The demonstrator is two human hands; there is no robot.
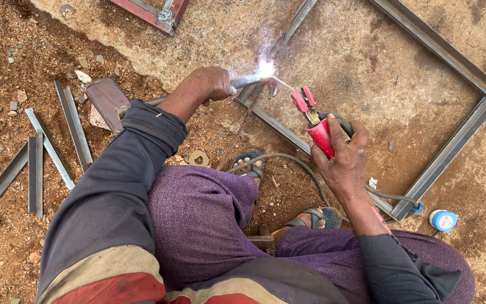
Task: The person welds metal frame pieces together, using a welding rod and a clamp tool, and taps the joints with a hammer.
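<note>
A square frame of grey steel angle (461,135) lies flat on the sandy ground. My right hand (341,157) grips a red welding electrode holder (317,130) whose thin rod reaches up to a bright white arc (265,68) with smoke at the frame's left corner. My left hand (214,83) is closed on a short metal piece (247,81) held right at that arc. A grey cable (288,160) runs from the holder back past my sandalled feet.
Several loose steel angle strips (75,125) lie on the red dirt at left, beside a flat metal plate (108,98). A red-painted frame corner (153,12) sits at the top. A small blue-and-white tape roll (442,220) rests at right. A hammer (261,239) lies between my knees.
</note>
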